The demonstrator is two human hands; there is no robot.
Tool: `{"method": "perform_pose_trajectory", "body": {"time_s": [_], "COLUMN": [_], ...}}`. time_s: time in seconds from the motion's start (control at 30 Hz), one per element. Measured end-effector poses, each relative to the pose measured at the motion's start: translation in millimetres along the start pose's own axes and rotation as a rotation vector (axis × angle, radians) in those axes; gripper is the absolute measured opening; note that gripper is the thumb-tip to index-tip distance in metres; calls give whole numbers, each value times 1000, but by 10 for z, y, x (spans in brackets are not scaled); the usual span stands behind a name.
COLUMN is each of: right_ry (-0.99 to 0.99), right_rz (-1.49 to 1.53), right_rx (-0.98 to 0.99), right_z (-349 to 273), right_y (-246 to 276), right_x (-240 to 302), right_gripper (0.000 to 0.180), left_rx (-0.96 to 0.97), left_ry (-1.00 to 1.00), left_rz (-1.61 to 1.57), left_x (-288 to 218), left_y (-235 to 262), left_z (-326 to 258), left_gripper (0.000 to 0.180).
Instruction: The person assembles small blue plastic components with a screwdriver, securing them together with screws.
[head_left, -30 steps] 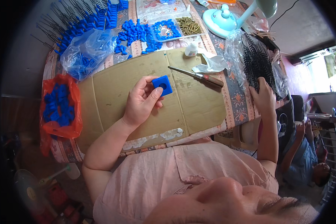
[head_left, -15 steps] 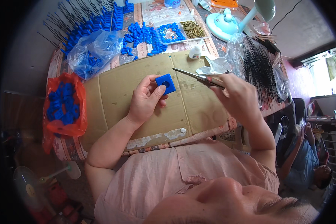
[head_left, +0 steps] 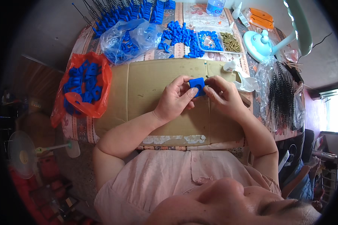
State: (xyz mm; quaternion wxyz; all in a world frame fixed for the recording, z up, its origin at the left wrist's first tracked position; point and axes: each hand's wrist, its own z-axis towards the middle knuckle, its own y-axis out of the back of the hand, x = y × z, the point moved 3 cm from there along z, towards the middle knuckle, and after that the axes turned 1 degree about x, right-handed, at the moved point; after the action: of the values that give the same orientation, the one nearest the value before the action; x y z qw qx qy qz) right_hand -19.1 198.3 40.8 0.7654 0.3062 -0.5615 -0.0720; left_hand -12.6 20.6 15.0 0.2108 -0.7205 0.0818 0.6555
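The blue block (head_left: 196, 86) is what I am working on, and I hold it up over the middle of the cardboard sheet (head_left: 154, 90) on the counter (head_left: 80, 129). My left hand (head_left: 174, 99) grips its left side and bottom with the thumb and fingers. My right hand (head_left: 223, 95) is closed and touches the block's right edge; it seems to pinch something small and thin there, but I cannot tell what. I think I am at the step of fitting a small part into the block, so the next move needs a slow, steady push with the block held firm. Around my hands the cardboard gives good room on the left and toward me. Farther out, the red bag (head_left: 82, 88) of blue parts sits at the left edge, the clear bag (head_left: 125, 37) and the tray of brass screws (head_left: 230, 41) lie at the back, and the bag of black springs (head_left: 283, 95) is close on the right.
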Motion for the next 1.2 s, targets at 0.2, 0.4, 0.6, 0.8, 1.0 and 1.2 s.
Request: {"method": "perform_pose_trajectory", "body": {"time_s": [0.2,0.4,0.6,0.8,1.0,1.2], "right_ry": [-155,-200,-176,-141,-207,-207], "right_rz": [443,588,576,587,722,731], "right_rx": [40,47,48,53,46,68], "right_z": [28,23,7,-20,-1,18], "right_y": [-122,-148,-143,-174,-184,-161], "right_x": [-110,-107,-85,-86,-70,-126], "right_gripper": [20,19,15,14,13,15], "left_rx": [-16,16,19,39,62,44], "left_ry": [-13,-30,-25,-24,56,64], "left_rz": [42,103,104,69,-25,-83], "left_x": [-1,-21,-14,-25,-16,16], "left_y": [21,3,-17,2,43,70], "left_z": [33,28,16,18,30,57], "left_gripper": [22,20,20,23,22,23]}}
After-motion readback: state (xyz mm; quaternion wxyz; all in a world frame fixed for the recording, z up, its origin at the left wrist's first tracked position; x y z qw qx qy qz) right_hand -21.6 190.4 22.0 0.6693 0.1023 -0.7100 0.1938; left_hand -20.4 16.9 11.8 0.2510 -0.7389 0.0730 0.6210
